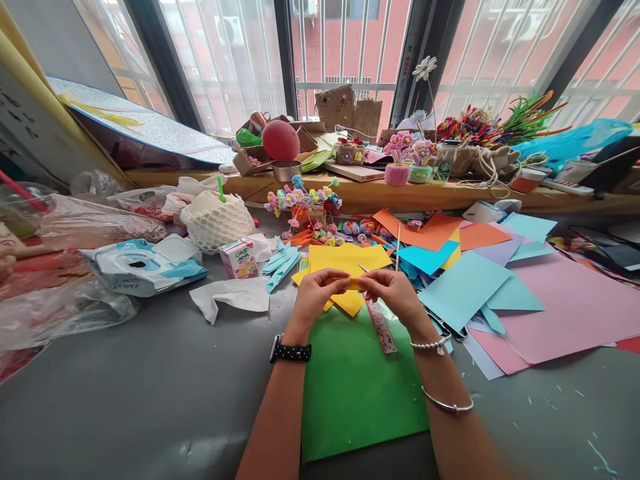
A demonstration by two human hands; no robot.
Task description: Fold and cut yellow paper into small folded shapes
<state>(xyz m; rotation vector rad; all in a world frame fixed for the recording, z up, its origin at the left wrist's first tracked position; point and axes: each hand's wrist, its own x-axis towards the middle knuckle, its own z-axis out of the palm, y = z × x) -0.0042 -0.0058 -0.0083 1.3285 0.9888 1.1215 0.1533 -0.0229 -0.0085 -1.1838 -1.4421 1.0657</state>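
Between my two hands is a small piece of yellow paper (355,284), pinched at both ends and seemingly folded or rolled. My left hand (323,293) grips its left end, and a dark watch sits on that wrist. At the other end, my right hand (393,293) pinches the paper between thumb and fingers. Yellow sheets (340,259) lie just behind and beneath the hands. Below them rests a green sheet (363,393), with a patterned ruler (382,328) lying on its upper part, close to my right wrist.
Light-blue sheets (465,290) and a large pink sheet (580,307) spread to the right. On the left are a wet-wipe pack (145,267), a small carton (239,259) and a white tissue (233,295). Pipe-cleaner flowers (305,203) stand behind, before a cluttered wooden ledge (370,190).
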